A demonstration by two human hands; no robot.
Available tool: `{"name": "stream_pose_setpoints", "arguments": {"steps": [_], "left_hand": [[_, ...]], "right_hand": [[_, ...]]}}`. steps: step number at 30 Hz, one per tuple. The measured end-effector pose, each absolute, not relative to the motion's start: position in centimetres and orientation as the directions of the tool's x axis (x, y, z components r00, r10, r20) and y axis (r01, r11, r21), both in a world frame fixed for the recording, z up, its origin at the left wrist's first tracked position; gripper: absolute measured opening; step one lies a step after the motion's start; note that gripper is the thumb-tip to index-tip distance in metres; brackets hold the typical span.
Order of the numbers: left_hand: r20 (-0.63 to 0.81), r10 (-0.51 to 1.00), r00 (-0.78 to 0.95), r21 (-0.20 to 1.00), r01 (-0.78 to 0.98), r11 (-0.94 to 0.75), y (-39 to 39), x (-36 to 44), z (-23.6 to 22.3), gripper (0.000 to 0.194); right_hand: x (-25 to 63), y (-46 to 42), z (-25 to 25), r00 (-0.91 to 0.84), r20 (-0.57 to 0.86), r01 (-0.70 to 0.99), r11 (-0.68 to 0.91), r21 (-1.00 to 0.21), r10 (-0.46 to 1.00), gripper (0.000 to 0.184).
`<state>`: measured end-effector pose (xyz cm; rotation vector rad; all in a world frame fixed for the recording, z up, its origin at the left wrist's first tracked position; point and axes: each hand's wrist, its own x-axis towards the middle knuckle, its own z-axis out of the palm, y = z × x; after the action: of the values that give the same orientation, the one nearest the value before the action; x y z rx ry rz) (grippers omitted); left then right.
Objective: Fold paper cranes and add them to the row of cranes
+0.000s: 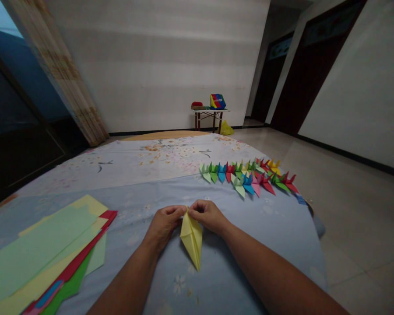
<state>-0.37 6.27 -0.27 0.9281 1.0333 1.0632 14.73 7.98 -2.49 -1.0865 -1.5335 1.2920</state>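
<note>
A yellow sheet folded into a long diamond, a partly shaped origami piece [192, 239], lies between my hands with one point toward me. My left hand [166, 222] pinches its far tip between thumb and fingers from the left. From the right, my right hand [208, 215] pinches the same tip, its fingertips close to the left ones. Beyond my right hand stand rows of folded paper cranes [248, 184] in green, blue, red, pink and yellow. The exact fold under the fingertips is hidden.
A stack of coloured paper [46, 249] lies at the left on the floral tablecloth [131, 218]. The round table's right edge curves past the cranes. Against the far wall, a small table [212, 111] carries a colourful box [217, 101] and a red item.
</note>
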Motion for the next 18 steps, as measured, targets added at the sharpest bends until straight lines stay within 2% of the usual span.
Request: {"name": "stream_pose_setpoints", "arguments": {"steps": [10, 18], "left_hand": [[-0.165, 0.977, 0.133, 0.949, -0.249, 0.194, 6.3, -0.38, -0.15, 0.027], [-0.147, 0.987, 0.061, 0.969, -0.193, 0.156, 6.43, -0.13, -0.51, 0.028]], "right_hand": [[14.8, 8.04, -2.89, -0.298, 0.087, 0.1, 0.122, -0.988, 0.951, 0.021], [14.67, 7.68, -2.55, -0.281, 0.107, 0.141, 0.151, -0.978, 0.954, 0.019]]}}
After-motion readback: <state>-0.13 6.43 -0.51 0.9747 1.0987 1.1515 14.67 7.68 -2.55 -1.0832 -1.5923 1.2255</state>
